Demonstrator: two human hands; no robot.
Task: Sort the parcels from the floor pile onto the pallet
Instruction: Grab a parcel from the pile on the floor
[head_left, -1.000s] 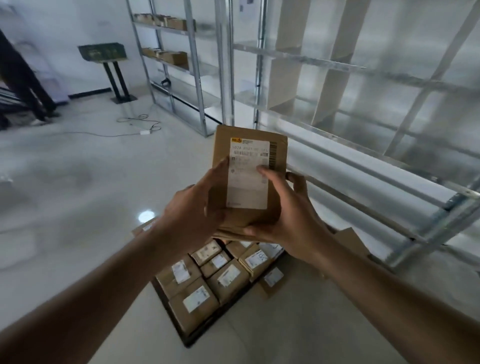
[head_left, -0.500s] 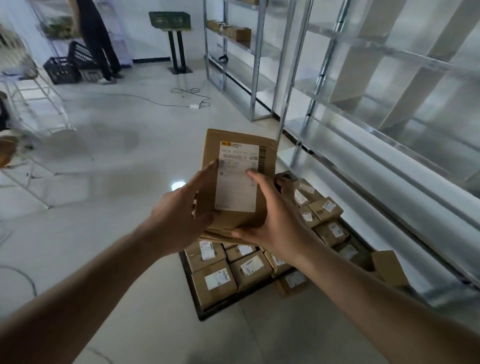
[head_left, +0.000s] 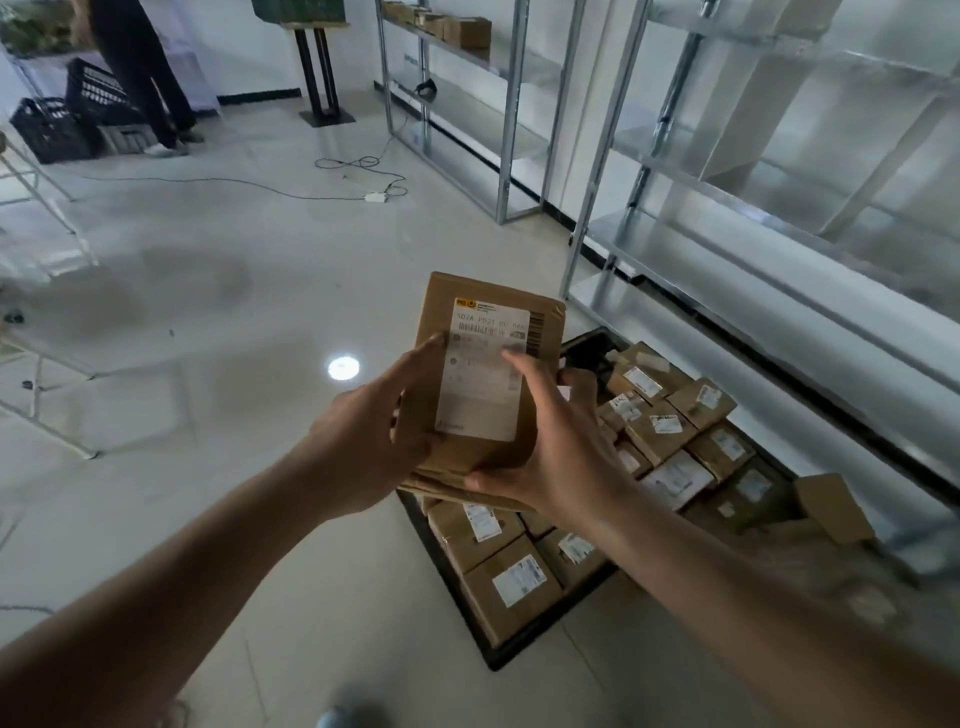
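Note:
A flat brown cardboard parcel (head_left: 488, 317) with a white shipping label faces me at chest height. My left hand (head_left: 374, 441) grips its lower left side, thumb on the label. My right hand (head_left: 561, 441) grips its lower right side, thumb also on the label, fingers under the bottom edge. Below and to the right lies a black pallet (head_left: 462, 587) packed with several labelled brown boxes (head_left: 511, 592). One loose box (head_left: 834, 506) sits at the pallet's right edge.
Metal shelving racks (head_left: 675, 218) run along the right, close behind the pallet. A cable and power strip (head_left: 374, 196) lie on the glossy floor ahead. A person's legs (head_left: 150, 78) stand beside black crates (head_left: 57, 130) at the far left. A white frame (head_left: 47, 260) stands left.
The view has swung left and downward, so more of the pallet and its boxes shows. Both hands keep the same hold on the parcel.

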